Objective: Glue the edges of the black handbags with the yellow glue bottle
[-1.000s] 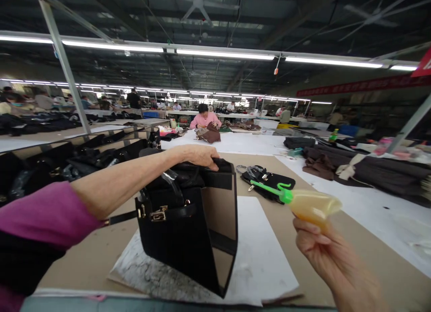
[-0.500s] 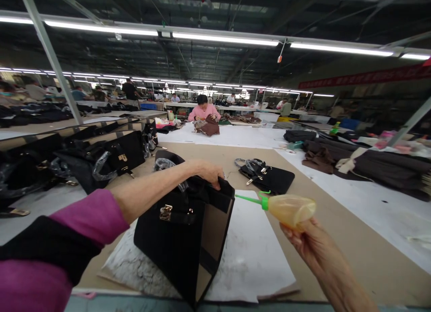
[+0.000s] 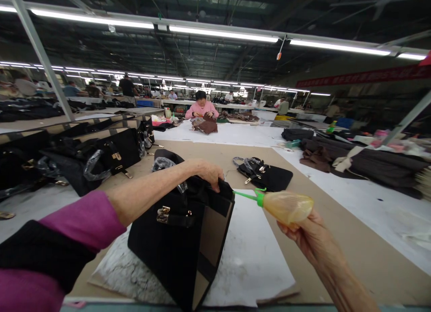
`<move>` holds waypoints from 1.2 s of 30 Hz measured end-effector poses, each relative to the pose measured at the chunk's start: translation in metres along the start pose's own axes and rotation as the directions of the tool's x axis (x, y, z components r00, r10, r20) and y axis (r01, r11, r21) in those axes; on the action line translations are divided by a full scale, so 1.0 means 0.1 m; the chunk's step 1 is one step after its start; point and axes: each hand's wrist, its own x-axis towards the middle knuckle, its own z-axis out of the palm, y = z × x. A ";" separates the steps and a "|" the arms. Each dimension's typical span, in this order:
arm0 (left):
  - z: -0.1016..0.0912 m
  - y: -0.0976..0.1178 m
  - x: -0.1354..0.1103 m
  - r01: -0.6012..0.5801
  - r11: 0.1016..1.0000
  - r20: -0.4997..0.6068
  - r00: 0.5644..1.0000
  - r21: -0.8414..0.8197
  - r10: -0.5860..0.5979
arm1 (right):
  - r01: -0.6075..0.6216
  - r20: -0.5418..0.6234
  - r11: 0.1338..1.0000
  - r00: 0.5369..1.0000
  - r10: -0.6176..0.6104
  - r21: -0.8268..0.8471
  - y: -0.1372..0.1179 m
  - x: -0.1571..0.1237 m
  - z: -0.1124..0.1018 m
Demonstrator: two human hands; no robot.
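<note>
A black handbag point(image 3: 168, 244) with a gold clasp and a tan side panel stands tilted on a stained white sheet point(image 3: 256, 258). My left hand point(image 3: 210, 173) grips its upper edge, the fingertips partly hidden behind the black material. In my right hand point(image 3: 303, 224) is a squeeze bottle point(image 3: 286, 206) of yellowish liquid with a thin green nozzle. The nozzle's tip points left and meets the bag's upper side edge, or lies very close to it. Clear plastic wraps the bag's handle point(image 3: 164, 164).
Another black bag point(image 3: 267, 175) lies flat beyond the bottle. Several black handbags point(image 3: 114, 152) stand in a row at the left. Stacked dark fabric point(image 3: 367, 164) lies at the right. Across the table a co-worker in pink point(image 3: 202, 107) handles brown material point(image 3: 205, 123).
The view has shifted slightly. The bottle has tilted a little, and its nozzle tip has come closer to the bag's edge. My left hand keeps its hold on the bag.
</note>
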 end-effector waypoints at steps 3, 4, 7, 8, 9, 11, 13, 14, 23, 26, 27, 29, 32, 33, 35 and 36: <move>0.00 0.00 0.01 -0.012 1.000 0.026 1.000 0.017 0.011 | 0.008 -0.005 1.000 1.000 -0.008 -0.028 -0.03 -0.01 0.05; 0.00 0.00 0.02 -0.016 1.000 0.030 0.999 0.025 0.015 | 0.010 -0.006 0.999 1.000 -0.011 -0.034 -0.03 -0.01 0.05; 0.00 -0.02 0.04 -0.031 0.999 0.027 0.999 0.038 0.030 | -0.001 0.003 0.999 1.000 0.001 -0.045 0.01 -0.04 0.03; 0.01 -0.03 0.04 -0.034 0.999 0.026 0.999 0.041 0.033 | -0.008 0.001 0.999 1.000 0.008 -0.042 0.03 -0.05 0.01; 0.01 -0.04 0.05 -0.036 0.998 0.025 0.999 0.045 0.034 | -0.019 -0.003 0.999 1.000 0.019 -0.036 0.06 -0.06 0.00; 0.01 -0.05 0.05 -0.037 0.998 0.022 0.999 0.050 0.036 | -0.047 -0.008 0.999 0.999 0.047 -0.018 0.11 -0.09 -0.03; 0.01 -0.05 0.04 -0.030 0.998 0.015 0.999 0.055 0.030 | -0.071 -0.013 0.997 0.997 0.071 -0.009 0.15 -0.11 -0.04; 0.01 -0.04 0.03 -0.023 0.998 0.009 1.000 0.066 0.022 | -0.082 -0.016 0.997 0.997 0.082 -0.008 0.17 -0.11 -0.04; 0.01 0.05 0.02 -0.026 0.941 0.071 0.997 0.336 0.002 | -0.125 -0.105 0.992 0.986 0.126 0.015 0.29 -0.18 -0.06; 0.03 0.05 0.02 -0.026 0.937 0.077 0.997 0.349 -0.001 | -0.166 -0.123 0.986 0.978 0.167 0.017 0.36 -0.23 -0.08; 0.03 0.05 0.02 -0.032 0.938 0.085 0.996 0.346 0.003 | -0.175 -0.129 0.984 0.976 0.176 0.020 0.38 -0.25 -0.08; 0.04 0.07 0.01 -0.041 0.939 0.104 0.995 0.341 0.005 | -0.193 -0.133 0.981 0.972 0.194 0.018 0.43 -0.29 -0.09; 0.05 0.11 -0.02 -0.039 0.928 0.101 0.995 0.372 0.002 | -0.220 -0.132 0.975 0.967 0.219 0.004 0.51 -0.37 -0.11; 0.05 0.12 -0.02 -0.046 0.923 0.100 0.995 0.382 0.008 | -0.226 -0.133 0.974 0.966 0.224 -0.002 0.54 -0.39 -0.11; 0.05 0.13 -0.02 -0.057 0.917 0.102 0.995 0.395 0.018 | -0.232 -0.133 0.973 0.964 0.229 -0.006 0.59 -0.43 -0.13; 0.05 0.13 -0.02 -0.060 0.915 0.102 0.995 0.399 0.021 | -0.232 -0.129 0.973 0.965 0.229 -0.007 0.62 -0.45 -0.13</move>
